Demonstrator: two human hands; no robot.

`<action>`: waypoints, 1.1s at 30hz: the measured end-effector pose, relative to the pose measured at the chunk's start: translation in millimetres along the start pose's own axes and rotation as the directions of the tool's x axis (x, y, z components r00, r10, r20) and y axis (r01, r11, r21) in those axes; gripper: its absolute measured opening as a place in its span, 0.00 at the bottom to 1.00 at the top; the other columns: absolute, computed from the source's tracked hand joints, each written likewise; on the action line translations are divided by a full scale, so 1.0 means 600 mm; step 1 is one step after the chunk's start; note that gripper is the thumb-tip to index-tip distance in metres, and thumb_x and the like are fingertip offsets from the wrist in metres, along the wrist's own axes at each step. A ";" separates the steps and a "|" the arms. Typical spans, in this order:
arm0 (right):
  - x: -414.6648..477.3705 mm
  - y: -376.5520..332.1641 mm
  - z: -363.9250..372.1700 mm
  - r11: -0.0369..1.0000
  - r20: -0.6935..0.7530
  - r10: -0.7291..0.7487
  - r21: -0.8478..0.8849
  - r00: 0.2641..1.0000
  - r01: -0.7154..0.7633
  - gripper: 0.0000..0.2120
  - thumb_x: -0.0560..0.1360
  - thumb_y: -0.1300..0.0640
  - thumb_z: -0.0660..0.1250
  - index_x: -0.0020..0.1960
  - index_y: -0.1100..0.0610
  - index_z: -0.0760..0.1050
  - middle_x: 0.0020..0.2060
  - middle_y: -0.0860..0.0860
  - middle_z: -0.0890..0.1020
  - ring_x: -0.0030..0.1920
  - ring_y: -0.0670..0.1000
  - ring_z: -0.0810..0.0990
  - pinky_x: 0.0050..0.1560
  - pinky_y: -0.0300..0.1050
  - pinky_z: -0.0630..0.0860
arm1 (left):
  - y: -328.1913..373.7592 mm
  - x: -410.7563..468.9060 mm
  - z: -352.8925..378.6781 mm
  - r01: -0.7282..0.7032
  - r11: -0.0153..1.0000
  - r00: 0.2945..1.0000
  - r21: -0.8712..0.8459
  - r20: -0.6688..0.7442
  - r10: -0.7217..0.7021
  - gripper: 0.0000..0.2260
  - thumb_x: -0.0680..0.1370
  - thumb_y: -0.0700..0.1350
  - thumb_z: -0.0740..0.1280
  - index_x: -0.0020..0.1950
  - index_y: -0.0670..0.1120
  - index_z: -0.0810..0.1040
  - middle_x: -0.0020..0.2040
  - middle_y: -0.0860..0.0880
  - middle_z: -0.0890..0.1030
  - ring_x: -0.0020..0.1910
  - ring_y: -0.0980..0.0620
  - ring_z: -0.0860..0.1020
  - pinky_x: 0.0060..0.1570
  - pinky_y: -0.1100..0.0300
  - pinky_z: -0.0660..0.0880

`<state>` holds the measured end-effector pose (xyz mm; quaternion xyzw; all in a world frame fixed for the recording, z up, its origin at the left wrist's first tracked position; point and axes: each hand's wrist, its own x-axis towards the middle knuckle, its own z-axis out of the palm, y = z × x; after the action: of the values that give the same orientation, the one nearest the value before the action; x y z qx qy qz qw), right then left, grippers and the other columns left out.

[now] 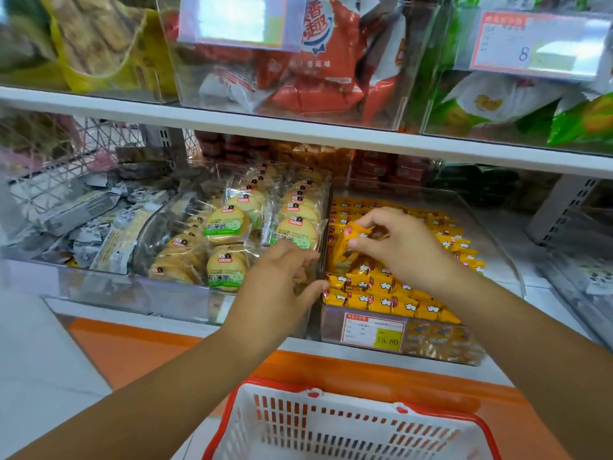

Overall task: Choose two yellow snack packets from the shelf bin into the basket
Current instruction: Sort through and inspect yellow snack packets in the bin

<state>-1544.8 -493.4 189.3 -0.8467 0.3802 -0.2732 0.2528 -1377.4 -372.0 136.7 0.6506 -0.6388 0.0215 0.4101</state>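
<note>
The right hand [398, 247] reaches into the clear shelf bin [497, 247] and pinches one yellow snack packet [348, 242] between thumb and curled fingertips, holding it tilted just above the rest. The other yellow packets [398, 295] lie in packed rows across the bin, down to its front wall, where a price label [374, 332] is fixed. The left hand [282, 283] hovers at the clear divider between this bin and the one beside it, its fingers loosely curled toward the thumb; whether it grips the divider, a packet or nothing cannot be told. That neighbouring bin holds round biscuits [229, 224] in clear wrappers with green print. Below the forearms, in front of the shelf's orange edge, stands a white basket [298, 419] with a red rim, and no packet shows in the part of it that is in view. Above the white shelf board [298, 126], more clear bins hold red packets [315, 84] and green ones [491, 107].
</note>
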 end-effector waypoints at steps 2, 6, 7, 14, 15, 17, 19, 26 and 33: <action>0.014 0.003 0.020 0.985 0.080 -0.035 -0.164 0.996 0.047 0.07 0.75 0.50 0.72 0.43 0.39 0.76 0.48 0.43 0.71 0.47 0.44 0.73 0.45 0.38 0.69 | -0.002 -0.001 0.000 -0.010 1.000 1.000 0.002 0.002 0.010 0.19 0.73 0.49 0.76 0.62 0.47 0.81 0.48 0.57 0.71 0.41 0.60 0.71 0.41 0.79 0.65; 0.023 0.013 0.041 0.926 0.314 0.068 -0.372 0.947 0.057 0.11 0.81 0.51 0.64 0.61 0.50 0.80 0.52 0.50 0.70 0.58 0.50 0.68 0.56 0.44 0.66 | -0.002 -0.001 -0.001 -0.016 1.000 1.000 -0.005 0.009 0.016 0.19 0.73 0.49 0.76 0.62 0.47 0.82 0.48 0.57 0.71 0.42 0.59 0.71 0.40 0.78 0.66; 0.024 0.013 0.035 0.935 0.318 0.071 -0.353 0.946 0.048 0.12 0.82 0.52 0.63 0.63 0.50 0.80 0.53 0.49 0.71 0.58 0.49 0.68 0.57 0.43 0.66 | -0.002 -0.001 -0.001 -0.019 1.000 1.000 -0.005 0.010 0.019 0.19 0.73 0.49 0.76 0.62 0.47 0.82 0.47 0.57 0.71 0.42 0.59 0.71 0.40 0.78 0.66; 0.015 0.023 0.012 0.958 0.198 0.114 -0.282 0.974 -0.055 0.09 0.76 0.54 0.73 0.56 0.53 0.82 0.45 0.42 0.74 0.45 0.44 0.75 0.46 0.37 0.71 | -0.002 -0.002 0.000 -0.020 1.000 1.000 -0.010 0.005 0.020 0.18 0.72 0.49 0.76 0.61 0.47 0.82 0.47 0.58 0.72 0.39 0.64 0.72 0.39 0.79 0.66; 0.013 0.021 0.015 0.949 0.197 0.105 -0.312 0.975 -0.039 0.07 0.76 0.54 0.72 0.53 0.53 0.82 0.44 0.42 0.74 0.46 0.45 0.75 0.47 0.39 0.71 | -0.002 -0.003 0.000 -0.019 1.000 1.000 -0.010 0.002 0.019 0.18 0.72 0.49 0.76 0.61 0.47 0.82 0.47 0.58 0.71 0.40 0.66 0.72 0.39 0.78 0.67; 0.012 0.015 0.016 0.936 0.172 0.070 -0.352 0.982 -0.005 0.02 0.78 0.53 0.69 0.47 0.50 0.80 0.42 0.43 0.77 0.42 0.46 0.76 0.41 0.41 0.70 | -0.001 -0.004 0.000 -0.015 1.000 1.000 -0.012 0.001 0.015 0.19 0.73 0.49 0.76 0.62 0.48 0.81 0.47 0.58 0.71 0.41 0.66 0.72 0.41 0.79 0.68; 0.011 0.010 0.011 0.922 0.153 0.045 -0.387 0.987 0.018 0.04 0.80 0.52 0.66 0.47 0.50 0.77 0.42 0.45 0.79 0.38 0.44 0.75 0.35 0.40 0.67 | -0.002 -0.005 -0.001 -0.015 1.000 1.000 -0.006 0.008 0.015 0.20 0.73 0.49 0.76 0.63 0.48 0.81 0.48 0.58 0.71 0.41 0.62 0.71 0.43 0.79 0.68; 0.003 -0.002 -0.007 0.921 0.117 0.008 -0.387 0.993 0.038 0.03 0.82 0.51 0.62 0.50 0.48 0.73 0.35 0.46 0.76 0.32 0.44 0.72 0.30 0.42 0.63 | -0.004 -0.004 0.000 -0.034 0.999 0.999 0.037 0.029 0.033 0.22 0.74 0.48 0.75 0.66 0.49 0.78 0.53 0.56 0.74 0.49 0.58 0.73 0.49 0.73 0.70; -0.003 0.015 -0.007 0.970 0.098 -0.001 -0.240 0.995 0.024 0.03 0.80 0.51 0.67 0.47 0.47 0.76 0.42 0.42 0.77 0.37 0.42 0.73 0.35 0.40 0.66 | 0.015 0.005 0.016 -0.351 0.757 0.936 0.552 0.184 0.300 0.24 0.80 0.61 0.57 0.70 0.50 0.76 0.72 0.54 0.74 0.54 0.50 0.75 0.47 0.54 0.73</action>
<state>-1552.9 -498.2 186.2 -0.8858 0.3925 -0.1852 0.1645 -1389.0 -378.4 136.6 0.6231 -0.7219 0.2571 0.1565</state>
